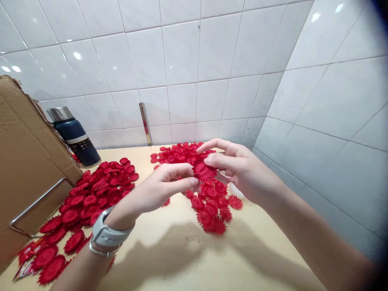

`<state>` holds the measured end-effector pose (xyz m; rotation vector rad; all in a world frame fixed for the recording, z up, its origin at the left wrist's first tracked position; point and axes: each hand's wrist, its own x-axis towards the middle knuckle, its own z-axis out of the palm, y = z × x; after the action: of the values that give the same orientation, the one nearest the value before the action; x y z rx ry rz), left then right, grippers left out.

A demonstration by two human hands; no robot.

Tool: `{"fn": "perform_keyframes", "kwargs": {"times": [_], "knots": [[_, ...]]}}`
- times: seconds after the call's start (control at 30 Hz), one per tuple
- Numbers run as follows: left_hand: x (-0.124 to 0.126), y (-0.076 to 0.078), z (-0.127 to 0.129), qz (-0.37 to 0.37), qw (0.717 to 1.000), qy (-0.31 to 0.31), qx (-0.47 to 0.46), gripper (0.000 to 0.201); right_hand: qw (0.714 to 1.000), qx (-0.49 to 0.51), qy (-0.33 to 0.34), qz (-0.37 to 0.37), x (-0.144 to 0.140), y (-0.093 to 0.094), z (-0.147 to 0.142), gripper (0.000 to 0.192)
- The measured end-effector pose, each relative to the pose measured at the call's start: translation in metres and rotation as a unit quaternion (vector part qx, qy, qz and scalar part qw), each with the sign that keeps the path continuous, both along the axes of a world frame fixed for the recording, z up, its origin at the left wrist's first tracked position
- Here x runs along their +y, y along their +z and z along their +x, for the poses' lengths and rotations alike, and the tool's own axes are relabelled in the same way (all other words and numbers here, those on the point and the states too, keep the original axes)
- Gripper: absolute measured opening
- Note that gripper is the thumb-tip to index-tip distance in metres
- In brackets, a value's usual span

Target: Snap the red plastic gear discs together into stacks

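Between my two hands, above the table, is a red fabric flower (205,171) with a fringed edge. My left hand (171,182) pinches its left edge between thumb and fingers; a pale watch band and a bracelet circle that wrist. On the upper right side, my right hand (235,163) has its thumb and fingers closed on the same flower. Just beneath the hands lies a cluster of red flowers (212,212). Behind them spreads a pile of similar red pieces (178,152), partly hidden by my fingers.
A larger heap of red flowers (100,190) covers the table's left side. Beside it stand a cardboard box (33,161), a metal wire frame (41,202) and a dark blue bottle (75,135). A metal strip (145,123) leans on the tiled wall (182,52).
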<state>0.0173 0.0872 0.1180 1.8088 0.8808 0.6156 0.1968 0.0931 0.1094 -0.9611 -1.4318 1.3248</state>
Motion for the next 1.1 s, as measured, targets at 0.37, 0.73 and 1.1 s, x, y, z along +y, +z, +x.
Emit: {"fn": "perform_keyframes", "kwargs": {"times": [0.37, 0.73, 1.1], "knots": [[0.003, 0.002, -0.002, -0.011, 0.999, 0.015, 0.043, 0.019, 0.997, 0.046, 0.039, -0.043, 0.008, -0.007, -0.003, 0.010], [0.011, 0.002, -0.006, -0.030, 0.998, 0.058, 0.000, 0.022, 0.992, -0.099, -0.002, 0.082, 0.000, -0.003, -0.004, 0.010], [0.011, 0.002, -0.009, -0.040, 0.998, 0.042, -0.021, 0.017, 0.993, -0.083, 0.004, 0.080, 0.003, -0.008, 0.000, 0.010]]}}
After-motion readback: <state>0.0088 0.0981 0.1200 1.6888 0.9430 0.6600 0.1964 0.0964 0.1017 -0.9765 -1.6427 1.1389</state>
